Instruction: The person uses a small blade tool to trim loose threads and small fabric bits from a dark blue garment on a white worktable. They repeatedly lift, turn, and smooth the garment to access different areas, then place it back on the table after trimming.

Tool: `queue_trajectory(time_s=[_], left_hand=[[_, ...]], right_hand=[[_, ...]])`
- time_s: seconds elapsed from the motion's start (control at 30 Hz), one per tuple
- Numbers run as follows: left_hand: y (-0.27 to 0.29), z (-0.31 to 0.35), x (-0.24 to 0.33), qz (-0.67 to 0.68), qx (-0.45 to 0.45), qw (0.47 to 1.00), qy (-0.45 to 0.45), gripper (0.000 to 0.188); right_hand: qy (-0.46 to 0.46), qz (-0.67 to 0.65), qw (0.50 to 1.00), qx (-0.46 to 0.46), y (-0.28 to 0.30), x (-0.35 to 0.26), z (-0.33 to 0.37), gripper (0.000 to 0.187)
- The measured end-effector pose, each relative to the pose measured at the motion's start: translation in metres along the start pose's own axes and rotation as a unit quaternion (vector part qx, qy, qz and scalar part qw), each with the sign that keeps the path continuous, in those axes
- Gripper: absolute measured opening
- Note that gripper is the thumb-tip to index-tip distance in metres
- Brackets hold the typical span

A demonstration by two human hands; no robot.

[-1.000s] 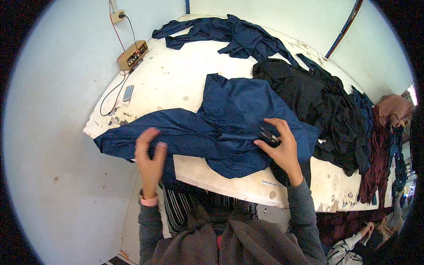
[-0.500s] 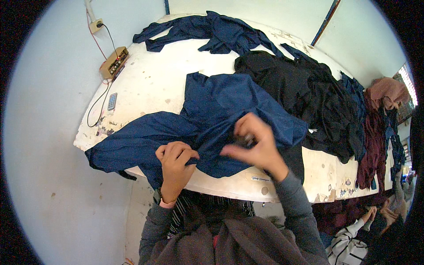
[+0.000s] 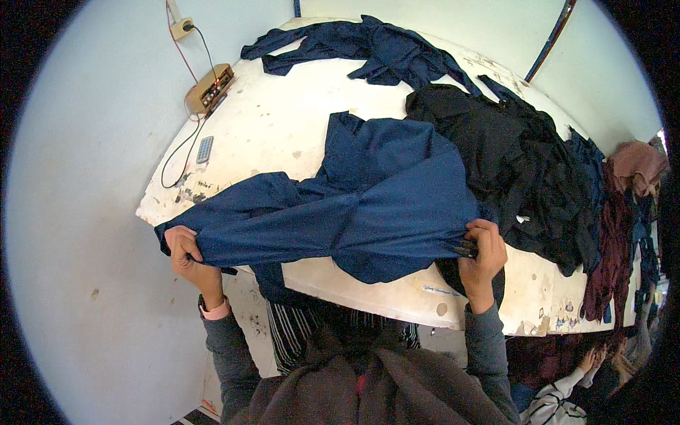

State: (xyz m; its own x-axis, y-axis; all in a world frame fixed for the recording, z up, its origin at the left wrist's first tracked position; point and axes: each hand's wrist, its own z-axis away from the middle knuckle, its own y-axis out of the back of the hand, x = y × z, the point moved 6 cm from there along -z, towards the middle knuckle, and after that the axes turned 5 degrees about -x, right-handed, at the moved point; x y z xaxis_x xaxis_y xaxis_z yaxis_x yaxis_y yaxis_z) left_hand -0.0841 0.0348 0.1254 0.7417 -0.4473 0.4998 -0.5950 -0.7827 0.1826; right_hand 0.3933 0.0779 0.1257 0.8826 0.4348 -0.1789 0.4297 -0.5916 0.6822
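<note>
A navy blue garment (image 3: 386, 219) lies spread over the near part of the white table, its cloth drawn taut sideways between my two hands. My left hand (image 3: 190, 258) is closed on the cloth at its left end, beside the table's left corner. At the other end my right hand (image 3: 484, 258) pinches the garment's near right edge. Something small and dark shows at the right fingers, too unclear to name. A fold of the garment hangs over the table's front edge.
Black garments (image 3: 496, 156) are heaped to the right, with maroon cloth (image 3: 605, 248) beyond. Another navy garment (image 3: 397, 53) lies along the back. A radio-like box (image 3: 210, 90) with a cord and a remote control (image 3: 205, 150) are at the left. Other people's hands (image 3: 591, 360) show at lower right.
My hands have moved apart, the left toward the garment's left end and the right toward its right edge. Both now grip the cloth, which has gone from crumpled to stretched.
</note>
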Motion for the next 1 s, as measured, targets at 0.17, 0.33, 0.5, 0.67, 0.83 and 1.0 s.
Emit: queue_trajectory(time_s=[0.17, 0.33, 0.5, 0.67, 0.83, 1.0], left_hand=[[0.003, 0.018, -0.012, -0.032, -0.017, 0.999, -0.007, 0.028], [0.023, 0.032, -0.049, -0.012, 0.01, 1.0, 0.025, 0.028], [0.036, 0.027, -0.058, -0.036, 0.016, 0.998, 0.047, 0.028], [0.044, 0.021, -0.075, -0.051, 0.007, 0.994, 0.097, 0.028], [0.043, 0.022, -0.093, -0.033, -0.004, 0.993, 0.113, 0.028], [0.046, 0.027, -0.106, -0.079, -0.065, 0.986, 0.129, 0.026]], right_hand=[[-0.018, 0.028, 0.999, 0.038, 0.02, 0.015, 0.018, 0.031], [-0.063, -0.01, 0.997, 0.041, 0.036, 0.028, 0.02, 0.035], [-0.156, -0.094, 0.983, -0.024, 0.045, 0.052, 0.025, 0.043], [-0.255, -0.286, 0.912, -0.148, 0.043, 0.08, 0.033, 0.026], [-0.292, -0.287, 0.901, -0.145, 0.048, 0.089, 0.034, 0.009], [-0.298, -0.291, 0.897, -0.149, 0.038, 0.091, 0.034, 0.011]])
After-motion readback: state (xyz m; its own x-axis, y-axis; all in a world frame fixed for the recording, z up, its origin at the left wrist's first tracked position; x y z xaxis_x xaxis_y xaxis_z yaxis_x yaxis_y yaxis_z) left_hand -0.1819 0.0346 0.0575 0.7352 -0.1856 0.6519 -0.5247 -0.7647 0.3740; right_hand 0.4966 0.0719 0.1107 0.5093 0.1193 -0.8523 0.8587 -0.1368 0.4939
